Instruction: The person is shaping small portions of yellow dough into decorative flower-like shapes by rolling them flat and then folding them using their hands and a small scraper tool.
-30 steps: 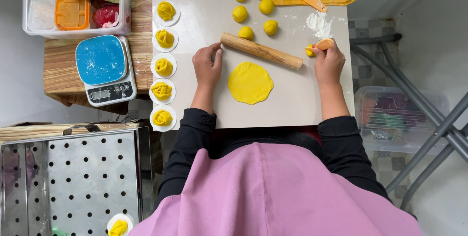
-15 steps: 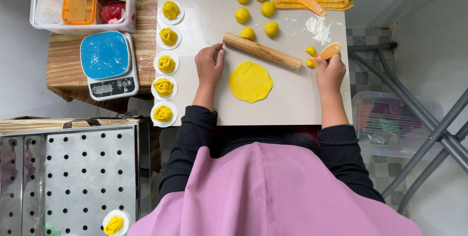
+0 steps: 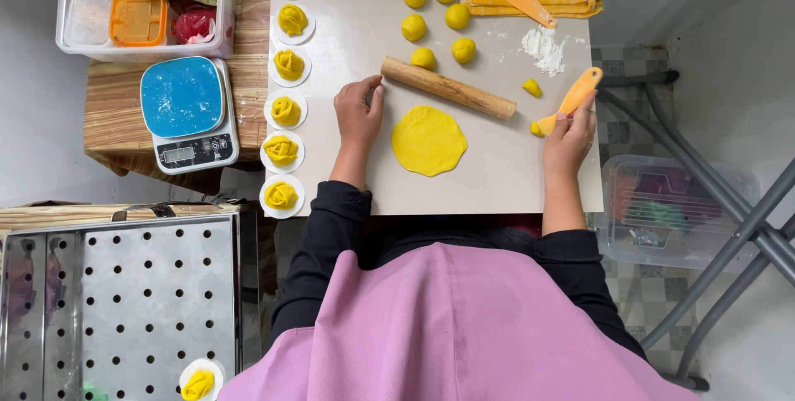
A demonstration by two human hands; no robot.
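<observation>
**A:** Item one, your left hand [image 3: 358, 111]?

**B:** It lies flat on the pale board [image 3: 497, 190]. The fingers are straight and close together and grip nothing. The tips are just beside the left end of the wooden rolling pin [image 3: 447, 88], and whether they touch it is too close to tell.

**A:** Item two, your right hand [image 3: 570, 140]?

**B:** Its fingers are clamped on the orange scraper [image 3: 573, 96] near the board's right edge. The blade points far and to the right. A small yellow lump [image 3: 537, 129] sits at the near tip, touching it.

**A:** Item three, the worked piece?

**B:** That is the flat yellow dough disc [image 3: 428, 140], mid-board between your hands. It is just near of the rolling pin and apart from both hands.

**A:** Surrounding stock?

**B:**
- Dough balls [image 3: 414, 27] on the far part of the board.
- A loose dough scrap [image 3: 532, 86] and a flour patch [image 3: 542, 45] at far right.
- Folded pieces on white rounds [image 3: 281, 151] in a column down the left edge.
- A blue-topped scale [image 3: 189, 111] further left.
- A perforated steel tray [image 3: 141, 302] at near left.

**A:** Step in hand?

**B:** By my reading you are between rolling and shaping. The disc is rolled out, the pin is set aside, and you are trimming or gathering scraps on the right.

**A:** Next move calls for?

**B:** A free right hand, and a clean lift under the thin disc so it does not tear
</observation>
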